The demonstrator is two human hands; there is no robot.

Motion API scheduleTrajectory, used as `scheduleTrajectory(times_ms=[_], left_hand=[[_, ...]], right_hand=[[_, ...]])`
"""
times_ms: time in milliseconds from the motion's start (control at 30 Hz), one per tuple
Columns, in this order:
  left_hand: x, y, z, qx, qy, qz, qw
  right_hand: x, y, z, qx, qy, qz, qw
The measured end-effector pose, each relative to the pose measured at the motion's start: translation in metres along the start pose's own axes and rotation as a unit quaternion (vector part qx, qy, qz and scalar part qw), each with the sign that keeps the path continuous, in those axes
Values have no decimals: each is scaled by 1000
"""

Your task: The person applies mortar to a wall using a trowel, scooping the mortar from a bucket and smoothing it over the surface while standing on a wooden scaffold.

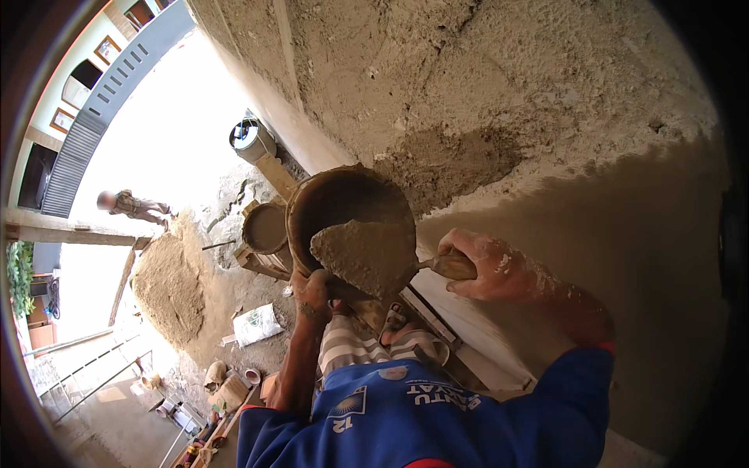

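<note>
My left hand (pixel 312 293) grips the near rim of a round, mortar-stained bucket (pixel 343 195) held in front of my body. My right hand (pixel 495 267) is wrapped round the wooden handle of a trowel (pixel 456 267). Its blade lies over the bucket's opening, heaped with wet grey mortar (pixel 359 251) that hides most of the metal. Beyond my hands rises a rough wall (pixel 499 70). A darker, damp-looking patch (pixel 456 168) marks it just past the bucket, and smoother grey plaster (pixel 601 226) covers its right part.
Below, a second bucket (pixel 265 228) of grey mix stands by a wooden support. A paint-type pail (pixel 251 140) sits farther off near the wall. To the left are a sand heap (pixel 168 288), a white bag (pixel 257 324) and a person (pixel 136 206). My feet rest on narrow planks (pixel 370 313).
</note>
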State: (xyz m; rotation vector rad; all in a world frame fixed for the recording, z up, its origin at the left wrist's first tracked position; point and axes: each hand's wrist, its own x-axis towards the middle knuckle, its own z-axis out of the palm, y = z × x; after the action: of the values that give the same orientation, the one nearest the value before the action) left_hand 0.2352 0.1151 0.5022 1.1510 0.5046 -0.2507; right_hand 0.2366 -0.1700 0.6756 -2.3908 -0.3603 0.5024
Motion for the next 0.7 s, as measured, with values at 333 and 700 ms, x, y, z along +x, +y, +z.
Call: scheduleTrajectory(times_ms=[333,700], left_hand=[[10,-38,-27,61,30,15,998],[-35,-9,32,63,-47,-47,996]], right_hand=[[13,116,-93,-110,233,213,942],[-34,57,14,-489,125,5,863]])
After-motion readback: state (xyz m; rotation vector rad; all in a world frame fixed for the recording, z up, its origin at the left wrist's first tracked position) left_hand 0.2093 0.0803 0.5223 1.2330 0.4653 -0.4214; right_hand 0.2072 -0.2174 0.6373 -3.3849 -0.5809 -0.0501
